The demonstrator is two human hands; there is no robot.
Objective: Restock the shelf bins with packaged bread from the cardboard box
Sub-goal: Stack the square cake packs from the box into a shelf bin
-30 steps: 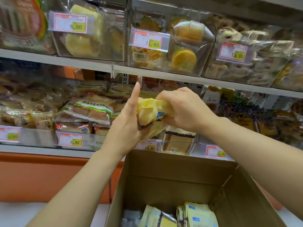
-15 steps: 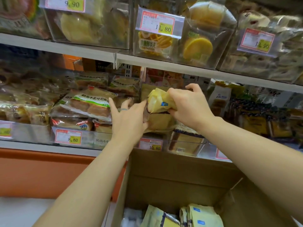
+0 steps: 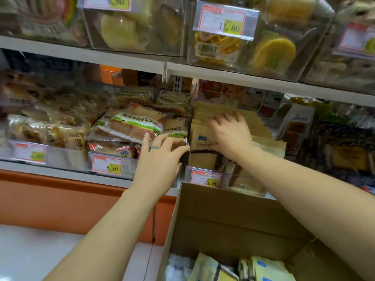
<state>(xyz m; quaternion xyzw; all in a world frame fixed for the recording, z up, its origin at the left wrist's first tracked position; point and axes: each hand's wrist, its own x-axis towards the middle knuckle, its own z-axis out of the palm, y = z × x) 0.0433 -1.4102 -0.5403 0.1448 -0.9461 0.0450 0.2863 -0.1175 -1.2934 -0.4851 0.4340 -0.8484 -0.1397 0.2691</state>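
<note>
Judged partway: found right hand [image 3: 231, 136] flat on yellow packets [image 3: 260, 123] in centre bin [image 3: 243, 180], left hand [image 3: 158, 159] spread by toast packs [image 3: 129, 123], more in cardboard box [image 3: 233, 220].

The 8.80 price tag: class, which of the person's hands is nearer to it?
Left. The left hand is just right of the 8.80 price tag, at the toast packs; the right hand is farther right, on the yellow packs.

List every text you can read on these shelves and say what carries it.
"9.90": upper left tag
"11.80": upper middle tag
"8.80": lower middle tag
"10.80": lower right tag
"奶泡牛乳吐司面包": toast package
Too blurred: lower far-left tag, upper far-right tag, all fine print.
</note>
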